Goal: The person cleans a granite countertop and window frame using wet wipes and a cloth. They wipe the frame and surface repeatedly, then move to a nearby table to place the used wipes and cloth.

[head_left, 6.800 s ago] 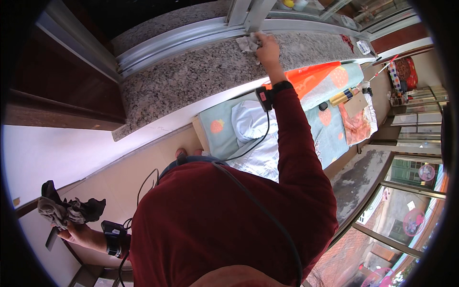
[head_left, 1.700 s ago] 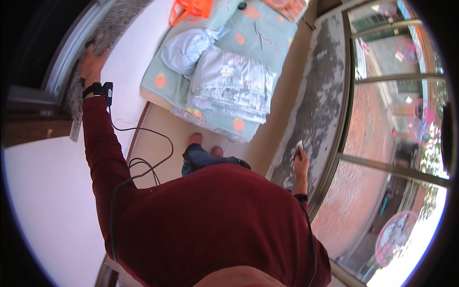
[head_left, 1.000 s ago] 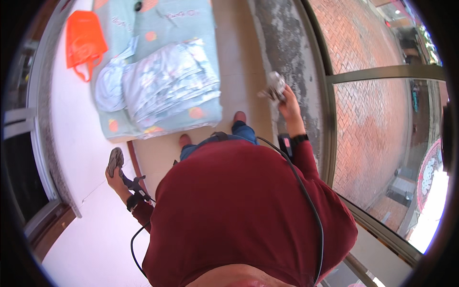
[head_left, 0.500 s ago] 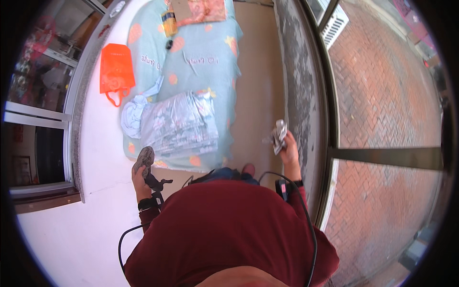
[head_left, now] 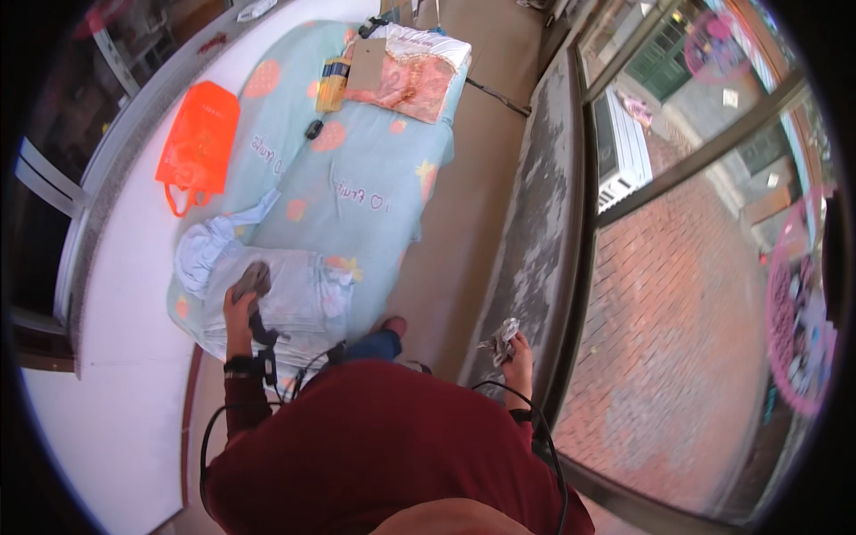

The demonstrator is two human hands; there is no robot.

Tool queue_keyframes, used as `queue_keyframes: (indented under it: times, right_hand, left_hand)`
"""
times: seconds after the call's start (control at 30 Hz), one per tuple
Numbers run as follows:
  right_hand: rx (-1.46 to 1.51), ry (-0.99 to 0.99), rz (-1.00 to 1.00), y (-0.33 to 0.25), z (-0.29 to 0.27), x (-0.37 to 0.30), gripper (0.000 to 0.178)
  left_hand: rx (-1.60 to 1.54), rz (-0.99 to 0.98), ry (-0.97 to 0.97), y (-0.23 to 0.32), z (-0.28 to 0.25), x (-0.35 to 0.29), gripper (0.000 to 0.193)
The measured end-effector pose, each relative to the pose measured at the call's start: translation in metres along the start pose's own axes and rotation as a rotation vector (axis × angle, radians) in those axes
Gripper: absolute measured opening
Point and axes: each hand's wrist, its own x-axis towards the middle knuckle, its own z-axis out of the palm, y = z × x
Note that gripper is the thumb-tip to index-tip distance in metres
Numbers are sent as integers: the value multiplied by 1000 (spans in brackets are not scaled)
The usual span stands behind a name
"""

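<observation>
My left hand is closed around a grey, sock-like bundle of cloth, with a darker end hanging below the fingers. It is over the near end of the bed, above a folded pale-blue, shiny pile. Beside that pile lies a crumpled light-blue cloth. On the right, my right hand grips a crumpled, partly clear plastic wrapper near the low grey wall. Blur hides its exact kind.
The bed has a blue-green fruit-patterned sheet. An orange bag lies at its left. Farther up are a small black object, a yellow pack and a reddish cushion. A worn grey ledge and window frame run along the right.
My view has turned, and the bed sits farther left. My left hand has come over the folded pile with the grey cloth; my right hand still holds the wrapper, now lower in the picture.
</observation>
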Motion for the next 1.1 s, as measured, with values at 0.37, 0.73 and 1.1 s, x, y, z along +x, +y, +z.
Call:
queue_keyframes:
  times: [0.37,0.73,1.1]
  right_hand:
    - [-46,-68,-43,-121,49,126,28]
    - [-59,-216,-28,-259,118,382,32]
    - [-118,-450,17,-354,253,643,29]
  left_hand:
    - [-187,-167,-456,21,353,88,48]
    - [-379,-122,-339,75,528,136,40]
    - [-398,-15,100,88,555,266,36]
